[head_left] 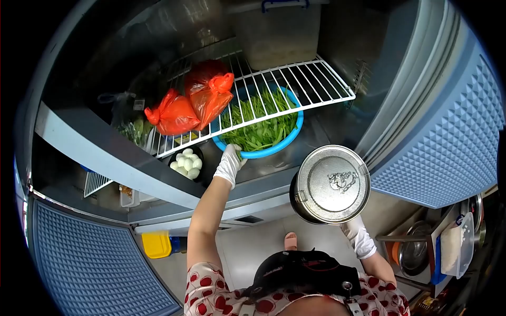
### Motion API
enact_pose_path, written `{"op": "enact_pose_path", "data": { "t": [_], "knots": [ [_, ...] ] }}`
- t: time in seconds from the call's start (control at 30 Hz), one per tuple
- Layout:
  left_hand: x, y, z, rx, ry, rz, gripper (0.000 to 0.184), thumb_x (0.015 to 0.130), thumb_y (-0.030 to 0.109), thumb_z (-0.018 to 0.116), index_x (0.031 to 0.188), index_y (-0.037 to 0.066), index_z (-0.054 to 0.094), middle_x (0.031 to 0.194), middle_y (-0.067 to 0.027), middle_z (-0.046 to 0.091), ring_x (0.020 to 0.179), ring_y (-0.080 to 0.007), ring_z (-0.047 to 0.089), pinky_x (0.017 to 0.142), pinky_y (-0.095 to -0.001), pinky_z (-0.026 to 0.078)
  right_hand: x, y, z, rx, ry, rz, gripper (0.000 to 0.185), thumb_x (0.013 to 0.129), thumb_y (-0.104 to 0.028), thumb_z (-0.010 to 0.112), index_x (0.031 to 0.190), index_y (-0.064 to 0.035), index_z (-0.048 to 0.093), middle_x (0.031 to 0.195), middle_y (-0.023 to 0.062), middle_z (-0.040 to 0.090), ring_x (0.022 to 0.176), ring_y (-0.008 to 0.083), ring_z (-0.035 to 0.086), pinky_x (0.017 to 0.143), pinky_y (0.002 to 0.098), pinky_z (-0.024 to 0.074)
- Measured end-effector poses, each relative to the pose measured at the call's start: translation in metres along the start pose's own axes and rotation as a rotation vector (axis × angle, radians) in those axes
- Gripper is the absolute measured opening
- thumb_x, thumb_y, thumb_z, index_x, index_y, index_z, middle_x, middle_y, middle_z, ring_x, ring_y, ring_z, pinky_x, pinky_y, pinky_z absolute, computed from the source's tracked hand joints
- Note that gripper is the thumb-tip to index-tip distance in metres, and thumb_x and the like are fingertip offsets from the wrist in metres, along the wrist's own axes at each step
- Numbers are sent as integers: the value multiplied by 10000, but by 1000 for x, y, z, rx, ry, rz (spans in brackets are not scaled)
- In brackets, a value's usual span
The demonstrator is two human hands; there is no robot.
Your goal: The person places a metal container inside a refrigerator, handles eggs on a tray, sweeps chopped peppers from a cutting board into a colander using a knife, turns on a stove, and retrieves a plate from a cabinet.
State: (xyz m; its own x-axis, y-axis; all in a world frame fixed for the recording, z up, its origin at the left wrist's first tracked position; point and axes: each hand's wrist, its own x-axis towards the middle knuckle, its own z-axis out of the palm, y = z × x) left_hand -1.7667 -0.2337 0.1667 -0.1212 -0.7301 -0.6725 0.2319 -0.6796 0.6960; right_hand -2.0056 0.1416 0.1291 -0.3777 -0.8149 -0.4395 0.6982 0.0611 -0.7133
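My left hand (230, 164), in a white glove, reaches into the open fridge and grips the near left rim of a blue basin (287, 143). Long green leafy vegetables (263, 129) fill the basin, which sits under a white wire shelf (321, 79). My right hand (358, 236), also gloved, holds a round metal pot (334, 184) from below at its near right side; its fingers are mostly hidden by the pot. The pot has a shiny lid with a fine mesh look and side clips. Beside my left hand is a dark bowl of white eggs (187, 163).
Red plastic bags (176, 113) and a clear lidded tub (279, 34) stand on the wire shelf. Blue textured fridge doors (443, 126) hang open on both sides. A yellow container (157, 245) is at the lower left, and a rack with a metal bowl (415, 258) at the right.
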Motion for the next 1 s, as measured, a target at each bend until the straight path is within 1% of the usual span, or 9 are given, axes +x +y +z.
{"op": "enact_pose_path", "data": {
  "t": [0.1, 0.2, 0.37, 0.4, 0.43, 0.67, 0.77, 0.83, 1.0],
  "knots": [
    [25, 2, -11, -46, -7, -84, 375, 708, 115, 601, 1057, 107, 462, 1152, -146, 367, 1032, -317, 385, 839, -398, 453, 5, -3, 9, 60, 38, 1, 403, 933, -189, 515, 1298, -51, 415, 1216, 129, 548, 1017, 270, 608, 741, 439, 577],
    [29, 22, 5, -149, 129, -240, 403, 707, 157, 638, 1061, 83, 461, 1084, -216, 379, 961, -339, 462, 639, -287, 515, 6, -5, 21, 9, 56, -23, 320, 959, -196, 468, 1244, -51, 476, 1181, 87, 576, 982, 212, 615, 782, 355, 557],
    [68, 57, 12, -247, -34, -360, 313, 690, 228, 625, 926, 70, 493, 936, -201, 446, 827, -276, 510, 503, -249, 478, 13, -13, 28, -61, 42, 11, 329, 959, -193, 464, 1252, -43, 467, 1178, 90, 579, 988, 219, 619, 763, 361, 568],
    [80, 60, 13, -254, -7, -298, 256, 698, 207, 611, 889, 77, 500, 871, -183, 465, 769, -270, 515, 494, -259, 474, 14, -17, 32, -116, 54, 47, 349, 960, -233, 459, 1251, -40, 462, 1166, 98, 583, 962, 229, 631, 718, 372, 582],
    [66, 56, 19, -179, -78, 30, 210, 727, 189, 570, 892, 83, 492, 845, -167, 470, 754, -278, 515, 484, -263, 468, 16, -18, 33, -184, 49, 60, 379, 959, -281, 453, 1252, -40, 457, 1145, 114, 593, 921, 240, 647, 680, 382, 591],
    [79, 113, 41, -223, -65, 209, 240, 801, 270, 601, 916, 95, 483, 882, -133, 479, 766, -257, 518, 528, -295, 486, 63, -21, 42, -224, 32, 66, 460, 924, -352, 507, 1258, -40, 447, 1120, 135, 607, 887, 254, 658, 643, 398, 594],
    [102, 118, 31, -250, -26, 226, 257, 807, 286, 604, 926, 94, 482, 888, -128, 479, 772, -252, 519, 543, -299, 489, 101, -18, 49, -202, 38, 55, 377, 909, -235, 519, 1221, -28, 476, 1108, 140, 607, 919, 265, 645, 677, 431, 586],
    [114, 116, 25, -267, 0, 225, 268, 811, 297, 607, 933, 93, 482, 892, -125, 480, 777, -249, 519, 553, -302, 491, 128, -19, 57, -118, 75, 86, 381, 817, 46, 471, 1195, 0, 464, 1092, 165, 586, 947, 328, 617, 698, 518, 579],
    [130, 102, 9, -303, 60, 231, 296, 821, 323, 612, 950, 92, 480, 903, -117, 481, 788, -241, 521, 578, -308, 495, 178, -27, 87, -34, 59, 97, 501, 775, 133, 390, 1247, -35, 375, 1064, 129, 548, 944, 355, 600, 725, 580, 556]
  ]
}}
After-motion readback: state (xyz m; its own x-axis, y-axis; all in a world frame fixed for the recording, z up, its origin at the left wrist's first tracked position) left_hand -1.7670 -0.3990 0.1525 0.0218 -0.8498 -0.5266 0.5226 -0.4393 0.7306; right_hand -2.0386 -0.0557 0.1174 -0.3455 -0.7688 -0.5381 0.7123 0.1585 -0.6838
